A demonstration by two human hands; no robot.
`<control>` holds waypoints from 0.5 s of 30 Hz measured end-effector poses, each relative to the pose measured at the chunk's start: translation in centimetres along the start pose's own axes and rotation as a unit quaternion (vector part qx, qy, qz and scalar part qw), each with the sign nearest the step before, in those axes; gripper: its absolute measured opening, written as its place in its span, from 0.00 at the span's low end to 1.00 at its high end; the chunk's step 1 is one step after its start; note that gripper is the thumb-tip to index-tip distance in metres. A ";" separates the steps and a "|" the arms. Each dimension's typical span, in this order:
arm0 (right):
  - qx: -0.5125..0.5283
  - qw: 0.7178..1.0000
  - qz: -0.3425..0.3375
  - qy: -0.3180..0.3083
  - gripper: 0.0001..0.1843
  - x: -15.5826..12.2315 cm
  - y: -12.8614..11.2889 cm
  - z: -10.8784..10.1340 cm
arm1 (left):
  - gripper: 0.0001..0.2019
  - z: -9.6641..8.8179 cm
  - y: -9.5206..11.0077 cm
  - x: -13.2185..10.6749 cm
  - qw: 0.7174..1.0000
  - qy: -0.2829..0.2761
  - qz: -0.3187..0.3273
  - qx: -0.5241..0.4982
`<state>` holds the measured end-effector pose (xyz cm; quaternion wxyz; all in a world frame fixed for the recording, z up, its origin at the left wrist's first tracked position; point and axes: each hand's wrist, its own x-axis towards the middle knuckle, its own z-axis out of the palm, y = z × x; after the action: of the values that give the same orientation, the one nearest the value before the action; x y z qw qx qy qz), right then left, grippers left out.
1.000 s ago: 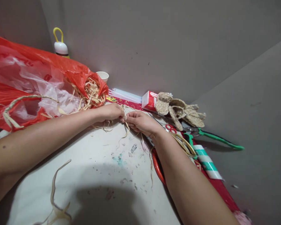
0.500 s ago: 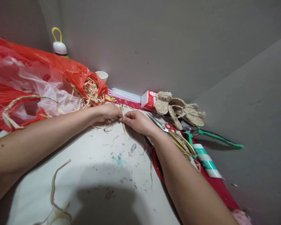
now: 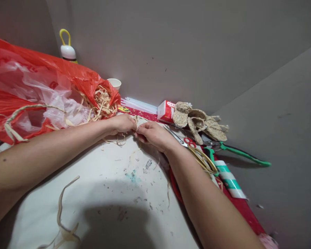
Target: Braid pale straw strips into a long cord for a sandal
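Observation:
My left hand (image 3: 124, 123) and my right hand (image 3: 152, 134) meet fingertip to fingertip near the far side of the white tabletop (image 3: 114, 180). Both are closed in a pinch on a small piece of straw cord (image 3: 136, 118), part of which shows just above the fingers. Most of the piece is hidden behind my hands. Thin loose strands (image 3: 119, 139) trail under my left hand. Gold-handled scissors (image 3: 202, 159) lie beside my right wrist, blades toward the hand.
A red plastic bag (image 3: 41, 65) with straw strips (image 3: 103, 100) spreads on the left. Behind stand a paper cup (image 3: 115, 83) and a bottle (image 3: 68, 52). Right lie a red-white box (image 3: 166, 110), woven straw pieces (image 3: 200, 121), green-handled pruners (image 3: 243, 155) and a striped roll (image 3: 230, 180).
My right fingers have curled in closer to the left ones. The strand that hung below the fingertips is now mostly out of sight. The view has shifted slightly.

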<state>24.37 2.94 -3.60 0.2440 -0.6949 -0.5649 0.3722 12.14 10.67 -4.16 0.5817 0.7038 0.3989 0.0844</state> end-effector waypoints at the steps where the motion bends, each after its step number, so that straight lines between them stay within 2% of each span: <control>1: -0.008 1.000 0.003 0.003 0.14 -0.1 -0.2 0.3 | 0.13 0.0 0.0 0.0 1.000 -0.004 -0.002 -0.011; 6: -0.089 0.996 -0.002 0.030 0.13 0.1 -0.2 1.2 | 0.13 -0.3 0.0 0.4 0.998 -0.033 -0.017 -0.059; 11: -0.206 0.975 -0.030 0.081 0.07 -0.1 -0.3 1.6 | 0.15 -0.2 0.0 0.5 0.994 -0.057 -0.032 -0.092; 15: -0.266 0.960 -0.048 0.069 0.07 -0.9 -1.2 2.4 | 0.16 0.0 0.0 0.2 0.995 -0.049 -0.019 -0.090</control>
<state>21.66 2.15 -3.90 0.1065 -0.7310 -0.6576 0.1480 12.26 10.83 -4.20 0.6627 0.6444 0.3744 0.0741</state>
